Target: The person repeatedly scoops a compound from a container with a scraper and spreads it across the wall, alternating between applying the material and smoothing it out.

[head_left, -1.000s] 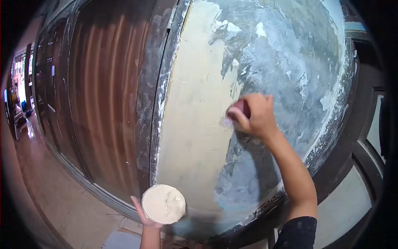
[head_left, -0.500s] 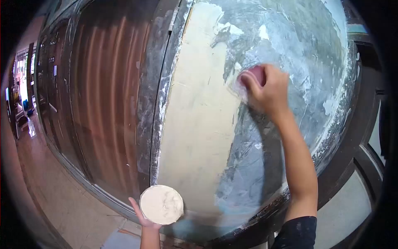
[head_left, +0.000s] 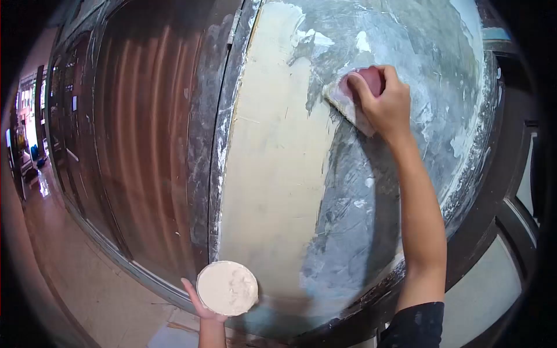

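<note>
My right hand (head_left: pixel 390 104) grips a reddish scraper (head_left: pixel 366 83) with a pale, putty-coated blade, its edge at the grey patchy wall panel (head_left: pixel 348 232) beside a cream-coated strip (head_left: pixel 272 174). Fingers and thumb are pinched round the scraper's top. Low in the view, my left hand (head_left: pixel 203 304) supports a round container (head_left: pixel 227 288) of cream putty from beneath, thumb out to the left and the other fingers hidden under it. The putty has a lumpy patch on its right side.
Left of the strip stands a dark reddish-brown ribbed panel (head_left: pixel 151 145) behind a dark frame. A tiled floor (head_left: pixel 98 278) runs along the lower left towards a bright opening (head_left: pixel 28 113). Dark framed panelling (head_left: pixel 476 290) is at the lower right.
My right hand has moved slightly up with the scraper, whose blade now shows more clearly at an angle. My left hand and the container have hardly moved.
</note>
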Demonstrator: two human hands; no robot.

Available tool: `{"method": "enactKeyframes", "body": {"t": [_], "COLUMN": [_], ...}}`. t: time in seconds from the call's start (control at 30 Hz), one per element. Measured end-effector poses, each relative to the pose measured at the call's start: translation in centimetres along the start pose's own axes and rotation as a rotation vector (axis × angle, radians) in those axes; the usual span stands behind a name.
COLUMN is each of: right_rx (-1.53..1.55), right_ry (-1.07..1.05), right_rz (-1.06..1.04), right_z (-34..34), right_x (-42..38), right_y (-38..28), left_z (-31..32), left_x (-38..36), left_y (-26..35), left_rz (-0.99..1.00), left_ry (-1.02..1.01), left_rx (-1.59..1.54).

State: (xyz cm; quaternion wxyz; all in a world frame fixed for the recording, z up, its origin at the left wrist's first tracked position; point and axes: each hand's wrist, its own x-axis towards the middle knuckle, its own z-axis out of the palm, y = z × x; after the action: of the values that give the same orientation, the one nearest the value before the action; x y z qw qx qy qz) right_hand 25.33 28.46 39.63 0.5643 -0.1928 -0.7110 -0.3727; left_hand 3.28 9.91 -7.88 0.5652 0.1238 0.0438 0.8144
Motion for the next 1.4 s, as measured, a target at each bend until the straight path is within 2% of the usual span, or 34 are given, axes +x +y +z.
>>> {"method": "enactKeyframes", "body": {"t": [0.07, 0.1, 0.13, 0.17, 0.2, 0.27, 0.3, 0.33, 0.4, 0.47, 0.53, 0.63, 0.73, 0.87, 0.93, 1.03, 1.1, 1.13, 1.2, 1.27, 1.33, 1.37, 1.4], "right_rx": [0.067, 0.059, 0.107, 0.055, 0.051, -0.015, -0.090, -0.096, -0.019, 0.069, 0.009, -0.040, -0.143, -0.113, -0.013, -0.033, -0.182, -0.161, -0.110, -0.064, 0.013, 0.001, -0.007], "right_ry": [-0.036, -0.293, -0.283, -0.352, -0.350, -0.168, -0.125, -0.128, 0.037, -0.025, -0.284, -0.303, -0.009, -0.006, -0.331, -0.326, -0.131, -0.038, 0.071, -0.018, -0.215, -0.292, -0.368], "right_rz": [-0.072, -0.112, -0.278, -0.342, -0.350, -0.310, -0.204, -0.201, 0.006, 0.048, -0.208, -0.313, -0.223, -0.139, -0.281, -0.364, -0.246, -0.143, 0.003, -0.081, -0.324, -0.393, -0.456], "right_z": [-0.8, -1.7, -1.7, -1.6, -1.1, -0.1, -0.2, -0.2, -0.4, -1.7, -2.7, -2.0, -1.3, -2.4, -3.1, -1.4, -0.1, 0.3, 0.6, -0.3, -0.8, -1.0, -0.7], "right_x": [-2.5, -4.9, -7.4, -9.1, -8.6, -7.1, -4.9, -3.2, -1.3, -3.4, -7.5, -9.9, -4.9, -5.2, -9.1, -9.5, -5.0, -2.6, -0.1, -1.7, -6.3, -8.7, -10.3], "right_y": [-1.6, -2.3, -3.1, -3.4, -3.1, -2.2, -1.8, -1.1, -0.1, -0.4, -1.1, -1.8, -0.6, -0.3, -1.9, -2.5, -1.9, -1.2, 0.0, -0.7, -2.0, -2.6, -3.0], "left_z": [0.0, -0.3, -0.2, 0.1, 0.3, -0.5, -0.9, -0.9, 0.1, 0.0, 0.2, 0.3, 0.5, 0.7, 1.2, 0.7, 0.8, 0.4, -0.7, -1.7, -0.6, 1.9, 1.0], "left_x": [-0.3, -0.3, -0.5, -0.7, -0.7, -0.4, -0.1, 0.1, -0.1, -0.3, -0.6, -0.6, -0.4, -0.7, -1.1, -1.2, -0.9, -0.8, -0.4, -0.5, -1.1, -1.8, -1.5], "left_y": [0.1, 0.1, 0.2, 0.2, 0.0, -0.5, -1.0, -1.4, -1.5, -1.3, -1.0, -1.0, -1.2, -0.3, 0.4, 1.1, 1.1, 1.0, 0.9, 1.2, 1.6, 2.4, 2.3], "left_rz": [0.009, 0.025, 0.027, 0.010, -0.008, -0.034, -0.047, -0.061, -0.074, -0.066, -0.075, -0.059, -0.075, -0.068, -0.007, 0.015, -0.028, -0.026, 0.011, 0.022, 0.032, -0.052, -0.038], "left_ry": [-0.017, -0.051, -0.054, -0.046, -0.038, -0.046, -0.063, -0.078, -0.007, -0.064, -0.088, -0.050, -0.083, -0.085, -0.080, -0.032, 0.029, 0.032, -0.113, -0.116, -0.073, 0.125, 0.123], "left_rx": [-0.046, -0.028, -0.033, -0.041, -0.047, -0.043, -0.034, -0.027, -0.070, -0.059, -0.101, -0.073, -0.028, -0.016, -0.033, 0.025, -0.233, -0.231, 0.048, 0.068, 0.036, -0.435, -0.428]}}
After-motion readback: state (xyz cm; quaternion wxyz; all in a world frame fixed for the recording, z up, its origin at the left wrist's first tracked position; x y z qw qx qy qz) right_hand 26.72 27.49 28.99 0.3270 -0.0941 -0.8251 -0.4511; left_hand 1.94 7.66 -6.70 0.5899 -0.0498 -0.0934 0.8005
